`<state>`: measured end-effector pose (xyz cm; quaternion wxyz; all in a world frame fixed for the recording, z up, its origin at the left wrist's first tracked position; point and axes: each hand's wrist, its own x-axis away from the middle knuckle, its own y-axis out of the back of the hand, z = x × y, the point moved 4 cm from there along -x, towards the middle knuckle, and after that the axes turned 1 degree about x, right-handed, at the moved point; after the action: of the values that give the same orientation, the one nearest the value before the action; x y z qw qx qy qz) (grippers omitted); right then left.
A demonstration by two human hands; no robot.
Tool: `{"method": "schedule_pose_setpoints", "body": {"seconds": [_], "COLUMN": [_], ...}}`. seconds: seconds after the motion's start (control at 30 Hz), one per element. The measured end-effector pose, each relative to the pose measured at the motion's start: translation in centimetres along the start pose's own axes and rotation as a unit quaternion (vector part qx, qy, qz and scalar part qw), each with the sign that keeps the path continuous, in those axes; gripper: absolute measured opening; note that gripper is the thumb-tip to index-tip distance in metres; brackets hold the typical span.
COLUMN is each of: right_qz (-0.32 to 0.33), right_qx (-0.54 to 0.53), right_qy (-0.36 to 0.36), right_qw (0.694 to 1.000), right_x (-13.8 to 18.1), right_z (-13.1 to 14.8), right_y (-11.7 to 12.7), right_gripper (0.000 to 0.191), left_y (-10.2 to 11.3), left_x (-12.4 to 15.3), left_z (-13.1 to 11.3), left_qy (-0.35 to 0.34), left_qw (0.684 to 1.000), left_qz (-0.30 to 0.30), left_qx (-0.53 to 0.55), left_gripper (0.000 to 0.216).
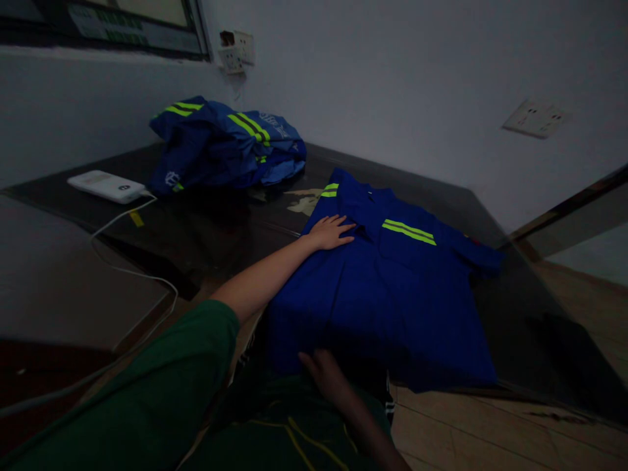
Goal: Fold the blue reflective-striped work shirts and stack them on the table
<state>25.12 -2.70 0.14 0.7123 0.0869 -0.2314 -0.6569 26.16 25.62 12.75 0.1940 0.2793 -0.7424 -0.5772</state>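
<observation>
A dark blue work shirt point(407, 281) with yellow-green reflective stripes lies spread on the dark table, its collar away from me and its lower hem at the near edge. My left hand point(332, 233) rests flat on the shirt's upper left part, fingers spread. Down at the near hem, my right hand point(326, 373) is in deep shadow. Its thumb and a finger show at the cloth and look closed on the hem; the other fingers are hidden.
A heap of blue garments point(226, 144) with similar stripes sits at the back left of the table point(235, 242). Left of it lies a white power bank point(106, 186), its white cable point(132, 269) hanging over the edge. Wall sockets point(534, 118) are behind.
</observation>
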Motion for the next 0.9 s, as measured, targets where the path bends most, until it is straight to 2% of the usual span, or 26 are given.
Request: {"method": "schedule_pose_setpoints", "body": {"seconds": [0.07, 0.17, 0.27, 0.33, 0.5, 0.7, 0.9], "right_qz": [-0.005, 0.011, 0.009, 0.002, 0.016, 0.023, 0.017], "right_qx": [0.004, -0.055, -0.079, -0.066, -0.042, -0.015, 0.044], "right_qy": [-0.021, 0.014, 0.017, 0.008, 0.032, 0.019, -0.052], "right_qw": [1.000, 0.998, 0.997, 0.998, 0.998, 0.999, 0.998], "right_x": [-0.1, -0.6, -1.6, -2.5, -4.3, -4.6, -4.7], "right_z": [-0.2, 0.9, 1.6, 1.5, 0.8, -0.5, -2.8], "right_y": [-0.2, -0.4, -0.7, -0.9, -1.2, -1.4, -1.6], "right_gripper": [0.050, 0.041, 0.056, 0.056, 0.051, 0.057, 0.066], "left_y": [0.1, 0.2, 0.2, 0.2, 0.0, 0.1, 0.0], "left_x": [0.0, 0.1, 0.1, 0.1, 0.1, 0.3, 1.9], "left_z": [0.0, -0.1, -0.1, -0.1, 0.0, -0.3, -1.3], "left_qy": [0.000, 0.000, -0.001, 0.000, 0.003, 0.008, 0.020], "left_qw": [1.000, 1.000, 1.000, 1.000, 1.000, 1.000, 0.999], "left_qz": [0.000, 0.001, 0.003, 0.002, 0.002, 0.019, 0.025], "left_qx": [0.000, 0.000, 0.000, 0.001, 0.001, -0.007, -0.012], "left_gripper": [0.063, 0.063, 0.063, 0.063, 0.062, 0.065, 0.065]}}
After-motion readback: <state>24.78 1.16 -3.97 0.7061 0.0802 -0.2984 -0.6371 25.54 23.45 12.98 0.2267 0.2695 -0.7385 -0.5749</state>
